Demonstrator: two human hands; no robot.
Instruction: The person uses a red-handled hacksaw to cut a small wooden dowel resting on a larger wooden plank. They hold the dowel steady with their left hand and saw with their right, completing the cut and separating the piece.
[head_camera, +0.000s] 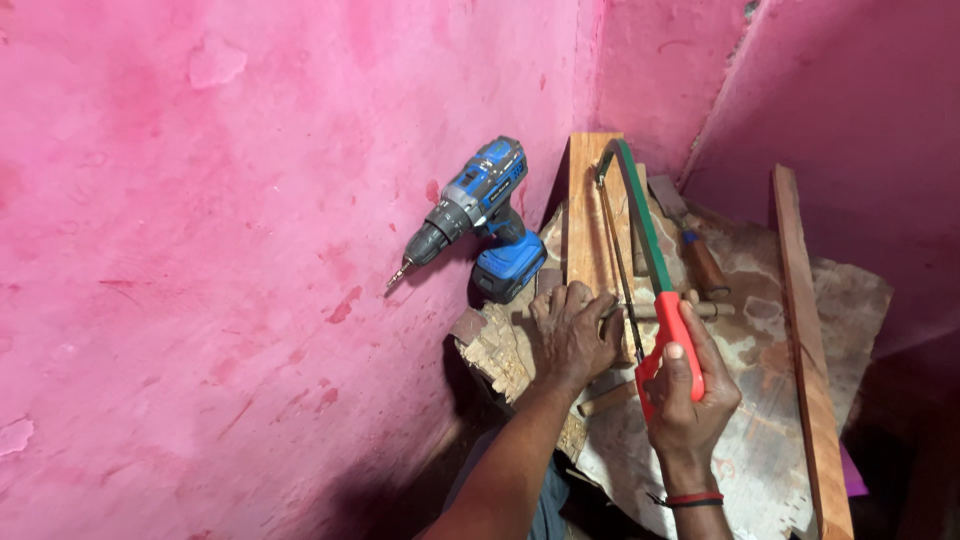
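My right hand (690, 400) grips the red handle of a hacksaw (640, 230) with a green frame, its blade running along a wooden block. My left hand (572, 335) presses down flat on a thin rod or dowel (708, 310) that lies across the worn board, holding it against the upright wooden block (590, 210). The saw blade meets the rod just right of my left fingers. A red and black band circles my right wrist.
A blue cordless drill (480, 215) stands at the left beside the pink wall (230, 250). A chisel with a wooden handle (695, 250) lies behind the saw. A long wooden strip (805, 340) runs along the right of the scuffed board (760, 420).
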